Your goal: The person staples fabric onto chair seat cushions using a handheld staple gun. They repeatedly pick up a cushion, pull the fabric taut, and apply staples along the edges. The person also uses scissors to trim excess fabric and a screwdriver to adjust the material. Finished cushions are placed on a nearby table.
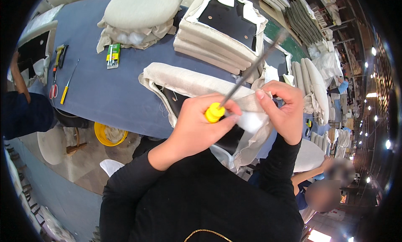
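yellow-handled screwdriver [215, 113]: held in the left hand [197, 122], fingers clamped around the handle, blurred shaft angled up and to the right. right hand [288, 110]: thumb and forefinger bent toward each other at the cushion's cloth edge; whether they pinch it cannot be told. beige cushion [184, 77]: located on the blue surface [113, 89], before the person, white padding [252, 122] showing between the hands.
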Motion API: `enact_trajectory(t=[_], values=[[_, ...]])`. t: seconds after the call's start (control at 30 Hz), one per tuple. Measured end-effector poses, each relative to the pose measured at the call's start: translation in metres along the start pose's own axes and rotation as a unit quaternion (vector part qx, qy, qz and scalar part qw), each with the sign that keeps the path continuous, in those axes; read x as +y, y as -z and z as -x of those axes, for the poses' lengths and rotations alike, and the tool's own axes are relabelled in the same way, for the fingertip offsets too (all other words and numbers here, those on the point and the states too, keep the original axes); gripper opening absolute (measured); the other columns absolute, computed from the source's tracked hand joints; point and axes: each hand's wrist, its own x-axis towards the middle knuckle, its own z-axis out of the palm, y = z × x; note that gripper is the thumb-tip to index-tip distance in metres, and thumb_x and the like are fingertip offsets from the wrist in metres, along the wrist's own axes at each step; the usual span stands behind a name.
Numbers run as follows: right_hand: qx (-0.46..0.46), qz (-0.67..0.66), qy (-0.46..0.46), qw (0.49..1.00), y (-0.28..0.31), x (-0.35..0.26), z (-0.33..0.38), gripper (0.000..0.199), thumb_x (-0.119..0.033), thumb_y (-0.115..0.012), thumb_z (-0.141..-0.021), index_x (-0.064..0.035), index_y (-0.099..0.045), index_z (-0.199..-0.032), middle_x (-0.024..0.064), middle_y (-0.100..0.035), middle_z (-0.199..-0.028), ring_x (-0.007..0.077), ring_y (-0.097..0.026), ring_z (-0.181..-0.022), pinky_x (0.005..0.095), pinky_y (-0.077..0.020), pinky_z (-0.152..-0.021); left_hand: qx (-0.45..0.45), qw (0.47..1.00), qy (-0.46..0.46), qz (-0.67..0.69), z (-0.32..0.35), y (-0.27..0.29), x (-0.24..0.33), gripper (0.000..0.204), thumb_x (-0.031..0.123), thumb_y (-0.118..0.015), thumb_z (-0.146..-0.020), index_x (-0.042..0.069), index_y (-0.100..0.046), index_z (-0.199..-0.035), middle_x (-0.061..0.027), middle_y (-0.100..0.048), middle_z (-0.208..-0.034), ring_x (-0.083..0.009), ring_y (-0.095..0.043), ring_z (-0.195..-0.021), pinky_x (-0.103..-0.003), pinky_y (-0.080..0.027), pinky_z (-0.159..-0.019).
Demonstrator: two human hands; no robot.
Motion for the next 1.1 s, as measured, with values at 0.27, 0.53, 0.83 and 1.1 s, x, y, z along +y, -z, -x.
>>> enact_trajectory(t=[0.27, 0.53, 0.83, 1.1], values=[[-0.051, -0.121, 0.087, 0.988, -0.014, 0.03, -0.004, 0.03, -0.013, -0.087, -0.082, -0.0006, -0.074, -0.107, 0.0186, -0.078, -0.127, 0.0314, -0.075, -0.117, 0.0416, -0.0542, -0.106, 0.025, 0.98, -0.042, -0.194, -0.018, -0.01, 0.004, 0.027, 0.015, -0.087, -0.093, 0.005, -0.066, -0.108, -0.0057, -0.066, -0.078, -0.0143, -0.059, -0.069, -0.03, -0.049, -0.067], [-0.058, -0.111, 0.121, 0.985, -0.015, 0.032, -0.012, 0.037, -0.012, -0.093, -0.077, -0.0015, -0.071, -0.104, 0.0188, -0.077, -0.132, 0.032, -0.075, -0.122, 0.0416, -0.0538, -0.107, -0.029, 0.998, -0.046, -0.044, -0.017, -0.013, -0.003, 0.027, 0.008, -0.082, -0.096, 0.003, -0.065, -0.116, -0.0045, -0.074, -0.1, -0.0099, -0.066, -0.093, -0.029, -0.054, -0.087], [-0.018, -0.191, 0.071, 0.979, -0.02, 0.046, -0.012, 0.024, -0.004, -0.086, -0.083, -0.0005, -0.07, -0.1, 0.0186, -0.077, -0.128, 0.0268, -0.072, -0.12, 0.0388, -0.0501, -0.109, -0.01, 0.986, 0.016, -0.165, 0.024, 0.03, -0.004, 0.025, 0.011, -0.07, -0.106, 0.001, -0.069, -0.128, -0.0084, -0.074, -0.099, -0.0177, -0.068, -0.084, -0.033, -0.053, -0.077], [-0.009, -0.246, 0.052, 0.968, -0.024, 0.056, -0.014, 0.022, -0.002, -0.083, -0.083, -0.0018, -0.07, -0.101, 0.019, -0.077, -0.128, 0.0275, -0.07, -0.123, 0.041, -0.0476, -0.113, -0.012, 0.961, -0.023, -0.274, 0.053, 0.047, -0.038, 0.017, 0.009, -0.067, -0.105, 0.0, -0.076, -0.117, -0.0136, -0.072, -0.089, -0.0284, -0.069, -0.076, -0.036, -0.053, -0.071]])
